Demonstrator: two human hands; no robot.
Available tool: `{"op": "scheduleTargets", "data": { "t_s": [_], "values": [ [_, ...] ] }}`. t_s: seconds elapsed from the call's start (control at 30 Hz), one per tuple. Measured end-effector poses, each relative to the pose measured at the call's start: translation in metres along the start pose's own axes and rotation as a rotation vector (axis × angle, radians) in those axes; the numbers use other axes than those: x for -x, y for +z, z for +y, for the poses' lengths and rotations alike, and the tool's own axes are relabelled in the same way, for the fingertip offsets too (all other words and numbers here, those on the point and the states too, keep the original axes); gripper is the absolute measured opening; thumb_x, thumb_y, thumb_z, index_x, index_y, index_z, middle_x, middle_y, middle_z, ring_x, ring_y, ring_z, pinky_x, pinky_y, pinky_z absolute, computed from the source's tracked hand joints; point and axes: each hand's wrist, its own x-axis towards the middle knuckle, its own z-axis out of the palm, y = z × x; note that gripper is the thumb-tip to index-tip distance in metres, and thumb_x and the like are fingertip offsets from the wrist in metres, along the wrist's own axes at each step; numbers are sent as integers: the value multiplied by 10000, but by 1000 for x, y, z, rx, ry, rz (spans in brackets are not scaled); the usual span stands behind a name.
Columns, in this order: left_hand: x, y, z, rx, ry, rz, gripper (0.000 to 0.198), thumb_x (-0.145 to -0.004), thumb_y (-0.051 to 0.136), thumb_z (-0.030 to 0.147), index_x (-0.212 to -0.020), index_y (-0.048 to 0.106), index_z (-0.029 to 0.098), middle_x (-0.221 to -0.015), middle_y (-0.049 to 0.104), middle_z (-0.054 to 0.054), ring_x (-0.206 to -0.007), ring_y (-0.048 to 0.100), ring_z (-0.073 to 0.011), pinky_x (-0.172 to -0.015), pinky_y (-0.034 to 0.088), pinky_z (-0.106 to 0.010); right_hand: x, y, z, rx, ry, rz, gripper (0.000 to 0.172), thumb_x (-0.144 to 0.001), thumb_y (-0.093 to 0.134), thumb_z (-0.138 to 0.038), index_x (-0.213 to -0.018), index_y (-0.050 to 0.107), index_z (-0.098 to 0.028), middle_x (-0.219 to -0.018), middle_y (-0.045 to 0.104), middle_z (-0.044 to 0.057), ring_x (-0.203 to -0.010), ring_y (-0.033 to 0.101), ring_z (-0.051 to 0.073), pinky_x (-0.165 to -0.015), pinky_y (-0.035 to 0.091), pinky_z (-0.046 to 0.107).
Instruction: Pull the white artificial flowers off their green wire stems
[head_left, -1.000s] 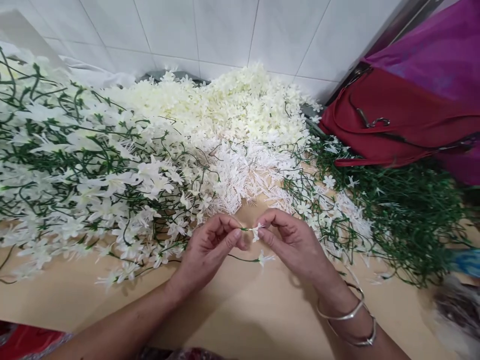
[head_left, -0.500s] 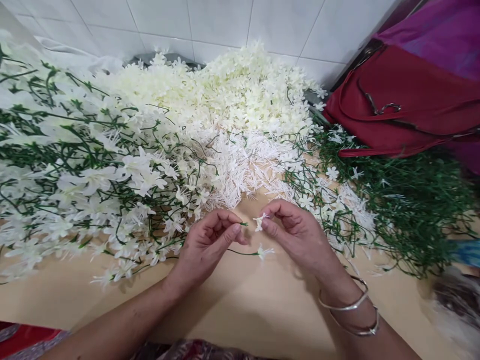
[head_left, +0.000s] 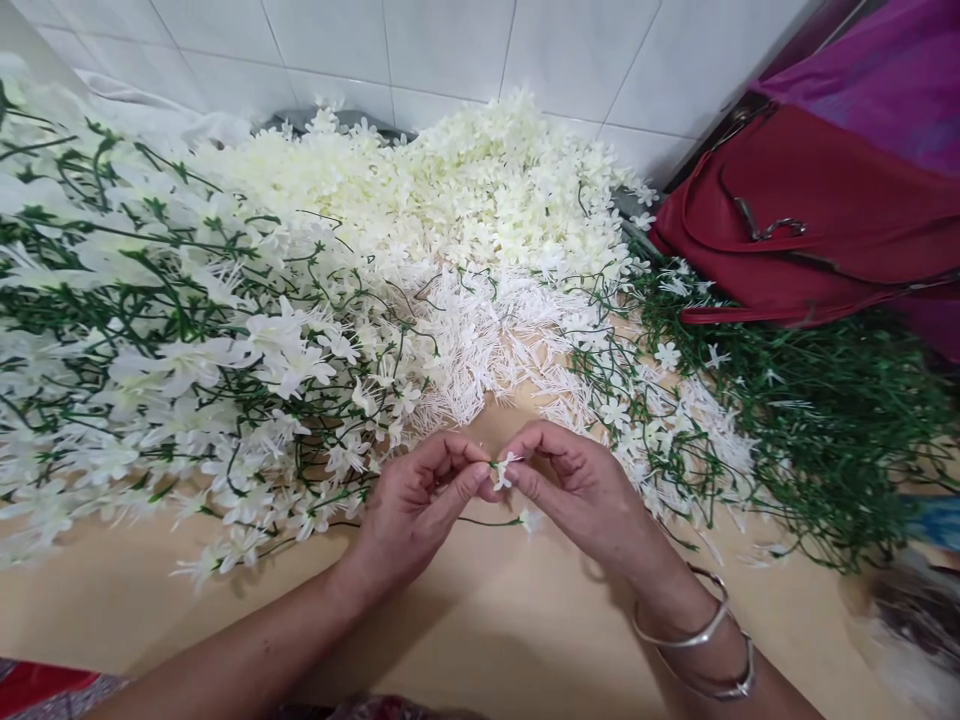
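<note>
Between my two hands, low over the table, is a small white artificial flower (head_left: 505,470). My right hand (head_left: 577,490) pinches it between thumb and forefinger. My left hand (head_left: 420,500) is closed on a green plastic stem (head_left: 493,464), whose tip meets the base of the flower. Most of that stem is hidden by my left fingers. Under the hands, another green stem (head_left: 487,521) with a white flower at its end sticks out to the right. White stamen pieces (head_left: 487,340) lie heaped just beyond my fingertips.
Stems with white flowers (head_left: 187,370) pile up at the left. Loose cream blossoms (head_left: 480,190) form a mound against the tiled wall (head_left: 442,50). At the right are bare green stems (head_left: 847,430), a red bag (head_left: 825,210) and a clear plastic bag (head_left: 907,640).
My hands have come together. The flower in my right hand has moved left onto the tip of the stem in my left hand.
</note>
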Motion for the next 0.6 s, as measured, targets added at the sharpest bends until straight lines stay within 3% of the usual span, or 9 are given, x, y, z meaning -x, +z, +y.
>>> {"op": "scheduleTargets", "data": {
  "t_s": [0.43,0.6],
  "values": [
    [0,-1,-1,-302,61,-25,201,-1049,588,341,-940,668,192,-840,767,-30,-790,741,-150,-751,544,-239,-3,8,-1,-258,145,-61,299,-912,759,-457,-833,639,-195,-792,680,11,-753,660,149,-752,537,295],
    [0,-1,-2,-300,29,-22,205,-1057,569,359,-960,643,195,-851,784,-39,-802,763,-164,-782,568,-259,-4,10,3,-217,148,-15,304,-911,763,-441,-801,633,-189,-790,663,10,-743,635,146,-737,517,293]
  ]
}}
